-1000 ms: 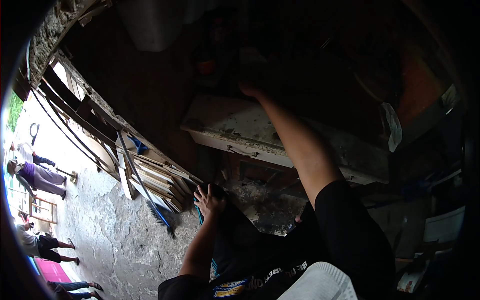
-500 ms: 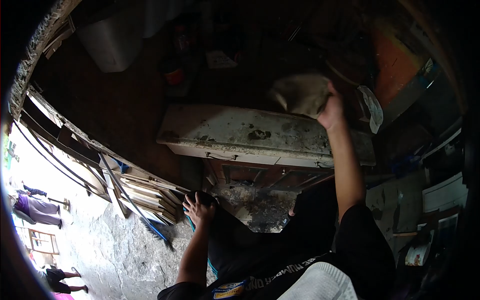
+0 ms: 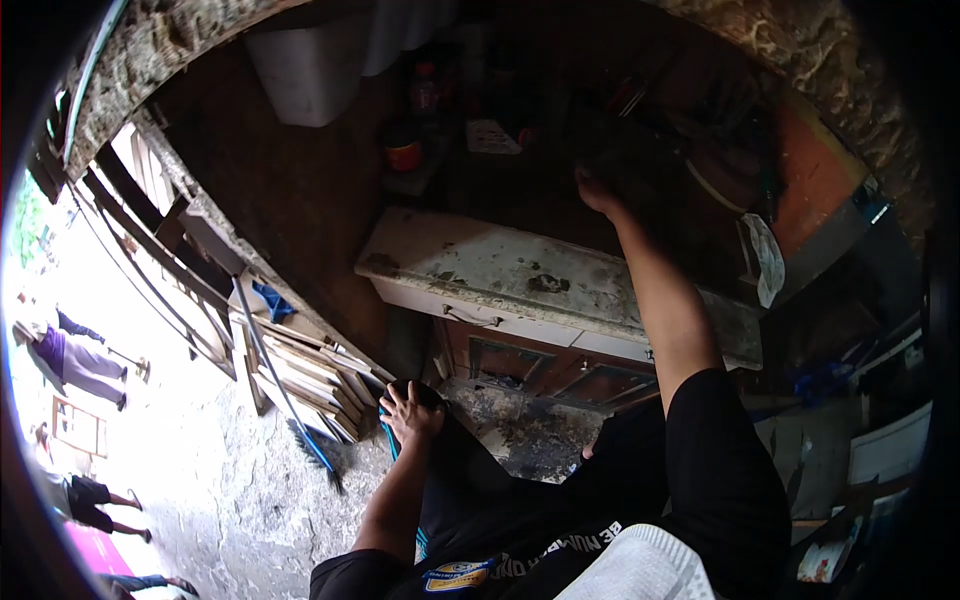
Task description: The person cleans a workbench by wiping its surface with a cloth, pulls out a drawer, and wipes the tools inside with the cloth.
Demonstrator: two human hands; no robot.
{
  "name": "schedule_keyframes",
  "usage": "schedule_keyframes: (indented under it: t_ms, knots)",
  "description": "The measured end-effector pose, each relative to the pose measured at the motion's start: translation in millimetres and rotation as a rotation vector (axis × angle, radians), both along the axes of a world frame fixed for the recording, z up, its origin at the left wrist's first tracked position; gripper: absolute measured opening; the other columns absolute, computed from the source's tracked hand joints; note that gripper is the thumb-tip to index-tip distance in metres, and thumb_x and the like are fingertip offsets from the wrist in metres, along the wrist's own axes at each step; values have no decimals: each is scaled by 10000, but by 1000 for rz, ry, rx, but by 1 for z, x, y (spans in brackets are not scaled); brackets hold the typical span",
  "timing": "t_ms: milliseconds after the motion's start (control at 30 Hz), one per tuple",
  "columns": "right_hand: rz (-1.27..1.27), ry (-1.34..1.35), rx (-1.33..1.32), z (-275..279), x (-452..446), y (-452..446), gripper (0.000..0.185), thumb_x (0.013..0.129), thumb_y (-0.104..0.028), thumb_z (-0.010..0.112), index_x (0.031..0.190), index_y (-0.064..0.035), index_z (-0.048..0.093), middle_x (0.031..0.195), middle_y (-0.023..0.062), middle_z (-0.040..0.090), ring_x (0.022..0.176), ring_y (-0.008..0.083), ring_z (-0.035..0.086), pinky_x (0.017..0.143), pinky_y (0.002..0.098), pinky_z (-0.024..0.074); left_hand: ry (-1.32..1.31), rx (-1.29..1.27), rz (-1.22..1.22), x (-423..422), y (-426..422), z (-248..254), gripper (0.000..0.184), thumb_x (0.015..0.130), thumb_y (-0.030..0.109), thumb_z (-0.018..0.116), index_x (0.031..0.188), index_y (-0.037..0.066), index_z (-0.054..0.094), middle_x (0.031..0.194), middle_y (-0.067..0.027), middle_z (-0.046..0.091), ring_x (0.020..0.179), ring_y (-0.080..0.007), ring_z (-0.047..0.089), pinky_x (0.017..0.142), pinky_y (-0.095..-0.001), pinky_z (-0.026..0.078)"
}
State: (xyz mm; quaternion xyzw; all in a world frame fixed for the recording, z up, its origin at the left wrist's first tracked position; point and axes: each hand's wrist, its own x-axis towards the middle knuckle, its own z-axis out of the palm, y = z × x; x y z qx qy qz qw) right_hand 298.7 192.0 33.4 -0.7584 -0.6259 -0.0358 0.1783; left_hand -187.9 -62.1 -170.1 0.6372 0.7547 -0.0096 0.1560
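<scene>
My left hand rests on my knee, fingers spread, holding nothing. My right arm stretches over the cabinet, and my right hand is in the shadow behind the stained white cabinet top. Its fingers are too dark to make out, and no cloth shows at it. A jar with a red-orange label stands left of that hand, close to a pale printed card or box. A crumpled clear plastic piece hangs to the right.
A white bin stands at the back left. Stacked boards and a blue broom lean left of my knee. An orange panel rises on the right. Other people are outside on the far left.
My right hand has moved left and farther back into shadow. The pale cloth-like thing it held is out of sight. The view has shifted; my left hand stays on the knee.
</scene>
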Motion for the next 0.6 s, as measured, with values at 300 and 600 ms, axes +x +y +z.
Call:
schedule_keyframes:
  t_ms: [300,600]
  knots:
    - [433,1739,-200,63,-149,-117,587,996,-468,512,1388,-33,475,1433,129,486,1309,231,472,1112,391,365,-92,30,44,-35,-16,2,824,747,487,716,1463,224,405,1585,-207,201,1430,-481,222,1109,-617,275]
    - [-127,1719,985,75,-101,-315,559,1042,-443,398,1397,-15,458,1421,160,489,1284,300,498,1094,420,394,-177,113,76,-62,-31,7,797,741,418,733,1444,237,403,1562,-228,227,1402,-495,251,1098,-605,290]
